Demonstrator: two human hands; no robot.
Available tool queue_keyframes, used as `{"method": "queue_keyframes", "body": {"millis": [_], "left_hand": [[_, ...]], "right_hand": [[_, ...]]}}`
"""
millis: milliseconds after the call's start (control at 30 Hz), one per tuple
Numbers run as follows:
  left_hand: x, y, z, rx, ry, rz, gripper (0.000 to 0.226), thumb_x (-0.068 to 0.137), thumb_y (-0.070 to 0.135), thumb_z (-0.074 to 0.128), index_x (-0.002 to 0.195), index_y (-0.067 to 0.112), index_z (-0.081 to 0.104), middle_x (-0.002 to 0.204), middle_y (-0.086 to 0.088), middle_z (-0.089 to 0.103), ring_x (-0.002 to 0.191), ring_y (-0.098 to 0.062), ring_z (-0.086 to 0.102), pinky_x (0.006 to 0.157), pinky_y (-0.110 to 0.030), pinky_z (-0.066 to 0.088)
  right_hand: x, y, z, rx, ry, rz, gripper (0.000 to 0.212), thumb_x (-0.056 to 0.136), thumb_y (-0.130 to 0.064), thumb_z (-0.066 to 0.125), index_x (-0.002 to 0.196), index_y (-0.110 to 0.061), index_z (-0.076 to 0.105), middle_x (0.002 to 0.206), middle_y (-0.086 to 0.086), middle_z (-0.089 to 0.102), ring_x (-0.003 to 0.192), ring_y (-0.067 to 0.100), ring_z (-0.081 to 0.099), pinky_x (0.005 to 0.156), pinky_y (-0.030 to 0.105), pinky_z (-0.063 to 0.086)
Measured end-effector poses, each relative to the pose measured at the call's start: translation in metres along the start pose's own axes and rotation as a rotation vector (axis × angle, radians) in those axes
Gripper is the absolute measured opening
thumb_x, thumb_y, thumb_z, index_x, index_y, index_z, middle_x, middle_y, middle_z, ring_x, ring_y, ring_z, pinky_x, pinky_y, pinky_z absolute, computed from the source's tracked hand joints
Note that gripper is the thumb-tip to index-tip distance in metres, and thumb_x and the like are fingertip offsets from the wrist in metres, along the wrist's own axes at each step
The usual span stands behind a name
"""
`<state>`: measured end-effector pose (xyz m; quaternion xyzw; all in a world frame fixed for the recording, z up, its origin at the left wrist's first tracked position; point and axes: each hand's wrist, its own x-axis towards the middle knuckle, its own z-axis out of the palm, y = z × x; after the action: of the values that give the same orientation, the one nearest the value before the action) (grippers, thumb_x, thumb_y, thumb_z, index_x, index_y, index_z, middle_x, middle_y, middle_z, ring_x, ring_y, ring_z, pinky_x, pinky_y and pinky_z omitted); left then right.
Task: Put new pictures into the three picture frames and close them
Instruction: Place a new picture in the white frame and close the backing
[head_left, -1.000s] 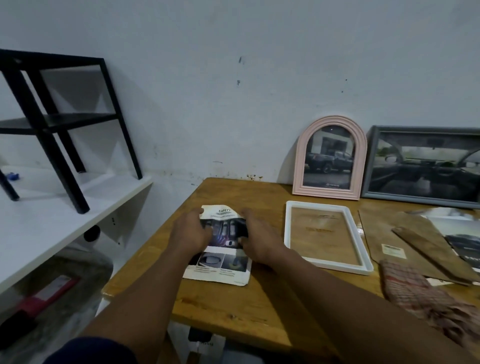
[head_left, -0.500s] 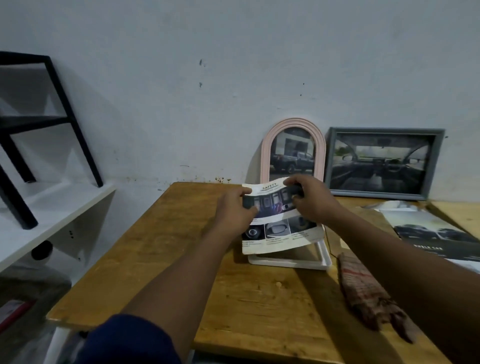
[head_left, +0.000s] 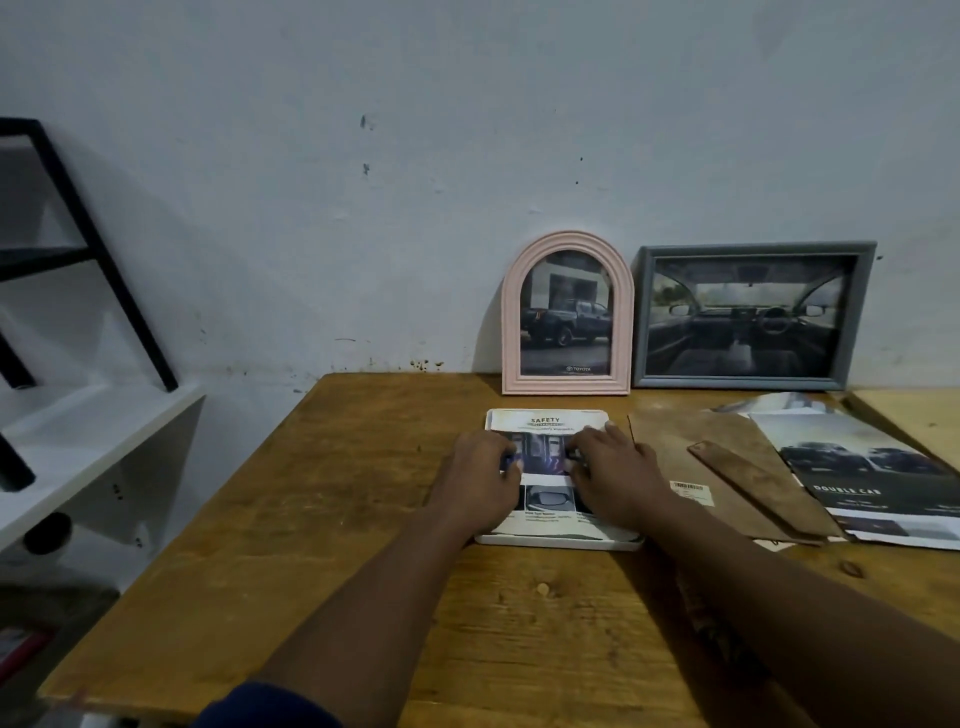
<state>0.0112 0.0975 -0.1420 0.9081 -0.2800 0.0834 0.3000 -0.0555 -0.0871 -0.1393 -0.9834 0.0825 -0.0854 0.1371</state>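
Picture sheet (head_left: 551, 423) with the word SAFETY lies on the white frame (head_left: 561, 543), flat on the wooden table (head_left: 337, 519). Left hand (head_left: 480, 480) and right hand (head_left: 613, 475) both press palm-down on the sheet, fingers spread, gripping nothing. Behind them, a pink arched frame (head_left: 567, 244) and a grey frame (head_left: 748, 249) lean against the wall.

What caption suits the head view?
Both hands press a safety leaflet into a white frame on the wooden table.
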Motion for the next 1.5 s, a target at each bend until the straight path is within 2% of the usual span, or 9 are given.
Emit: {"method": "queue_keyframes", "body": {"millis": [100,333,467,667,767,867,1100,1367,1500], "left_hand": [[-0.001,-0.004,0.003,-0.009,0.039,-0.002,0.029,0.100,0.027,0.060,0.126,0.015,0.067,0.124,-0.001,0.061,0.114,-0.014,0.051,0.091,-0.027,0.047],[-0.002,-0.006,0.009,-0.083,0.029,-0.071,0.035,0.099,0.029,0.062,0.131,0.013,0.063,0.131,0.003,0.052,0.107,-0.006,0.049,0.081,-0.017,0.043],[0.001,-0.005,0.008,-0.127,0.007,-0.112,0.035,0.100,0.029,0.061,0.132,0.016,0.062,0.131,0.002,0.051,0.108,-0.009,0.049,0.078,-0.015,0.039],[0.002,0.002,0.018,-0.155,0.065,-0.146,0.035,0.098,0.028,0.065,0.131,0.017,0.063,0.134,0.002,0.046,0.107,-0.009,0.047,0.088,-0.026,0.051],[0.003,0.008,0.021,-0.181,0.059,-0.147,0.036,0.098,0.027,0.065,0.133,0.015,0.062,0.132,0.002,0.049,0.108,-0.009,0.050,0.082,-0.023,0.053],[0.003,0.013,0.023,-0.170,0.043,-0.152,0.035,0.099,0.026,0.064,0.133,0.017,0.061,0.134,0.001,0.052,0.107,-0.008,0.049,0.067,-0.010,0.040],[0.002,0.013,0.022,-0.202,0.067,-0.160,0.033,0.101,0.028,0.060,0.133,0.018,0.061,0.134,0.003,0.053,0.110,-0.008,0.050,0.064,-0.004,0.034],[0.000,0.015,0.018,-0.297,0.064,-0.207,0.031,0.107,0.035,0.045,0.132,0.022,0.058,0.128,0.004,0.056,0.107,-0.008,0.053,0.066,-0.015,0.040],[-0.001,0.011,0.018,-0.384,0.066,-0.229,0.040,0.107,0.047,0.035,0.137,0.028,0.053,0.130,0.003,0.059,0.112,-0.016,0.055,0.091,-0.040,0.050]], "right_hand": [[-0.002,-0.004,0.007,-0.016,-0.026,-0.023,0.039,0.103,-0.041,0.037,0.138,-0.026,0.040,0.152,0.003,0.037,0.149,0.029,0.013,0.116,0.051,0.021],[-0.004,-0.008,0.003,0.021,-0.031,-0.052,0.035,0.102,-0.036,0.041,0.135,-0.025,0.043,0.149,0.001,0.041,0.146,0.023,0.024,0.115,0.054,0.019],[-0.003,0.004,-0.018,0.182,0.119,0.118,0.038,0.101,-0.039,0.042,0.137,-0.027,0.044,0.146,0.002,0.044,0.139,0.023,0.034,0.112,0.055,0.022],[-0.019,0.061,-0.059,-0.012,0.084,0.382,0.049,0.091,-0.045,0.059,0.134,-0.025,0.047,0.136,0.006,0.055,0.124,0.030,0.050,0.104,0.054,0.039],[-0.032,0.085,-0.054,-0.040,0.051,0.401,0.042,0.094,-0.047,0.052,0.130,-0.025,0.050,0.133,0.006,0.056,0.121,0.029,0.051,0.102,0.055,0.041],[-0.034,0.089,-0.049,-0.069,0.068,0.406,0.038,0.099,-0.046,0.044,0.128,-0.024,0.052,0.134,0.008,0.054,0.125,0.031,0.047,0.105,0.055,0.037],[-0.025,0.089,-0.051,-0.101,0.048,0.417,0.036,0.100,-0.039,0.046,0.132,-0.022,0.050,0.140,0.014,0.045,0.130,0.038,0.038,0.108,0.056,0.035],[-0.003,0.047,-0.077,0.001,0.164,0.307,0.033,0.094,-0.032,0.058,0.125,-0.022,0.054,0.132,0.014,0.051,0.118,0.038,0.048,0.098,0.056,0.044],[0.008,0.002,-0.069,-0.040,0.027,0.183,0.036,0.094,-0.036,0.058,0.126,-0.021,0.054,0.136,0.012,0.047,0.125,0.038,0.041,0.105,0.056,0.037]]}}
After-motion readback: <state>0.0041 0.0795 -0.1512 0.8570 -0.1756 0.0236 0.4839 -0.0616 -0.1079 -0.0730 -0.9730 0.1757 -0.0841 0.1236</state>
